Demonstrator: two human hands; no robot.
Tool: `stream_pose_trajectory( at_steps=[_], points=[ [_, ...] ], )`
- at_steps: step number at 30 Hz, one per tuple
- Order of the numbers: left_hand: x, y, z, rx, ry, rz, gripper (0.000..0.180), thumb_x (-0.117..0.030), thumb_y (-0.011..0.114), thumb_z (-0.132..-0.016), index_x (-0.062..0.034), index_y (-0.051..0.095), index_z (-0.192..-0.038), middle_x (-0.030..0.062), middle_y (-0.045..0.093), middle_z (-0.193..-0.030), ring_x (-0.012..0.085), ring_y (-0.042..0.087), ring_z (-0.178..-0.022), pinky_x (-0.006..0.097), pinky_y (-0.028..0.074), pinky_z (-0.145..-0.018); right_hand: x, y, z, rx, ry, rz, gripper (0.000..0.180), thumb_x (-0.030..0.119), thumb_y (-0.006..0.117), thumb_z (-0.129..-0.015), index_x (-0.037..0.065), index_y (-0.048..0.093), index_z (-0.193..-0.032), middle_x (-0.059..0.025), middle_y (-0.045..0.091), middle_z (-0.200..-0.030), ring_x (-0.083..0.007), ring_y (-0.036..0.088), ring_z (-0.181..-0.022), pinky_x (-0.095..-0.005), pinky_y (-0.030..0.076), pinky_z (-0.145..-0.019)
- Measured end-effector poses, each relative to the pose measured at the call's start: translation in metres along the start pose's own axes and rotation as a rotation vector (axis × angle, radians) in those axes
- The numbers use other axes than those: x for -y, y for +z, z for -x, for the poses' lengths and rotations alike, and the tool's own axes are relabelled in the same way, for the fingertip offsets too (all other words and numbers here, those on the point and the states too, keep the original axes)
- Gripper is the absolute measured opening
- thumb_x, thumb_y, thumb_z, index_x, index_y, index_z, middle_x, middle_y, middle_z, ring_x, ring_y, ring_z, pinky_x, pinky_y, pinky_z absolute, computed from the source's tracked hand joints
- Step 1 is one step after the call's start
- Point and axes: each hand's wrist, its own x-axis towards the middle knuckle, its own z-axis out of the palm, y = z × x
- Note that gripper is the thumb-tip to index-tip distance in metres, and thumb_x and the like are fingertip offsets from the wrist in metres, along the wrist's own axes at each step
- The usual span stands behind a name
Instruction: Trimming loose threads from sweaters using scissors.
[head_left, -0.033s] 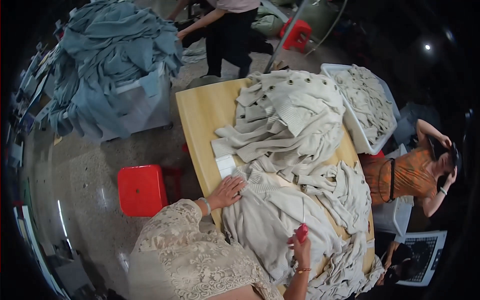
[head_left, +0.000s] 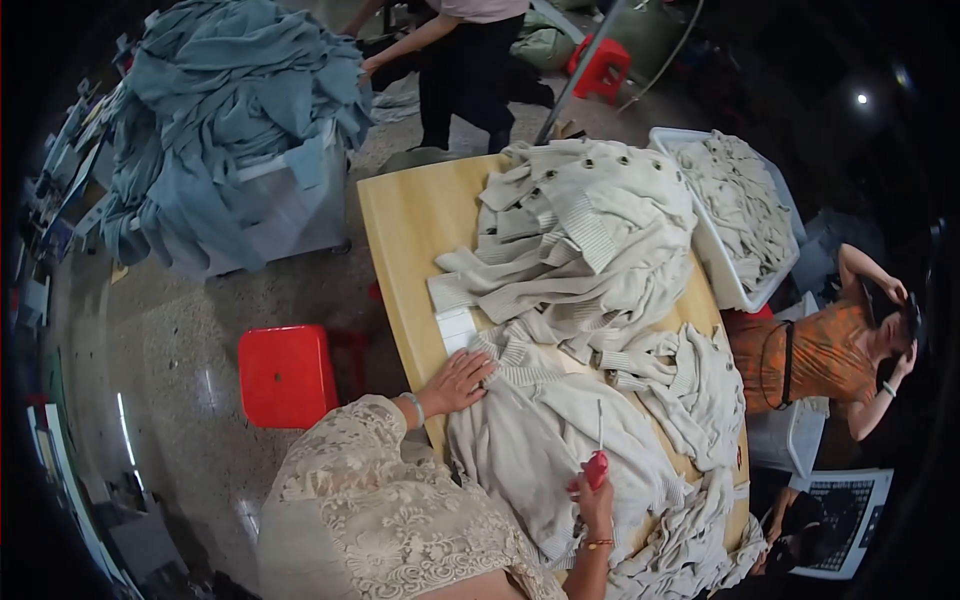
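Note:
My left hand lies flat, fingers stretched out, at the left edge of the wooden table. Its fingertips touch the ribbed edge of a cream knitted sweater spread in front of me. Over that sweater, my right hand is closed round a red-handled tool with a thin metal shaft pointing away from me. The exact kind of tool cannot be made out. Beside my left fingers is a small white rectangle on the tabletop.
A heap of cream knitwear with dark round fastenings covers the far table. More fills a white bin at right. Blue-grey knitwear overflows a container at far left. A red stool stands left. Two people are nearby.
My right hand has shifted slightly toward me and left, and more of the tool's shaft shows. My left hand stays on the sweater's edge. The whole view has moved a little.

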Motion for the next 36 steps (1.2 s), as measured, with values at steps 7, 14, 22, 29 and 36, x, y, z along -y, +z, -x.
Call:
stream_pose_trajectory(
  at_steps=[7,14,22,29,36],
  points=[
    [0.000,0.003,0.008,0.003,-0.017,-0.023,0.064,-0.031,0.060,-0.087,-0.0128,0.036,-0.145,0.0117,0.037,-0.148,0.0262,0.031,-0.140,0.048,0.018,-0.117,-0.038,0.039,-0.005,-0.103,-0.121,0.017,0.026,0.008,0.055,-0.090,-0.001,0.057,-0.113,-0.0048,0.062,-0.077,-0.0125,0.059,-0.067,-0.0264,0.047,-0.062],
    [-0.009,-0.003,0.004,0.004,-0.015,-0.036,0.065,-0.030,0.061,-0.086,-0.0124,0.037,-0.144,0.0123,0.038,-0.146,0.0276,0.034,-0.137,0.049,0.020,-0.115,-0.043,0.030,-0.019,-0.064,-0.045,-0.040,0.023,0.013,0.056,-0.095,0.000,0.059,-0.114,-0.0061,0.063,-0.075,-0.0112,0.057,-0.060,-0.0250,0.048,-0.053],
    [-0.006,-0.002,0.006,-0.029,0.004,-0.026,0.066,-0.028,0.062,-0.085,-0.0125,0.037,-0.144,0.0123,0.039,-0.146,0.0265,0.033,-0.139,0.049,0.020,-0.116,-0.054,0.040,-0.016,-0.136,-0.079,-0.102,0.022,0.011,0.055,-0.094,-0.003,0.058,-0.110,-0.0069,0.065,-0.077,-0.0145,0.061,-0.066,-0.0295,0.050,-0.063],
    [-0.004,-0.004,0.013,-0.040,0.019,-0.022,0.064,-0.030,0.060,-0.088,-0.0130,0.036,-0.145,0.0124,0.038,-0.147,0.0263,0.032,-0.139,0.049,0.018,-0.117,-0.049,0.044,-0.007,-0.141,-0.086,-0.071,0.021,0.012,0.055,-0.094,-0.002,0.058,-0.108,-0.0068,0.064,-0.074,-0.0139,0.060,-0.065,-0.0291,0.049,-0.061],
    [-0.001,-0.007,0.013,-0.061,0.006,-0.038,0.062,-0.022,0.066,-0.080,-0.0074,0.044,-0.136,0.0156,0.044,-0.140,0.0337,0.038,-0.133,0.053,0.026,-0.111,-0.044,0.050,-0.012,-0.202,-0.230,0.248,0.025,0.018,0.057,-0.093,0.001,0.062,-0.112,-0.0111,0.069,-0.082,-0.0172,0.066,-0.068,-0.0320,0.051,-0.064]
  ],
)
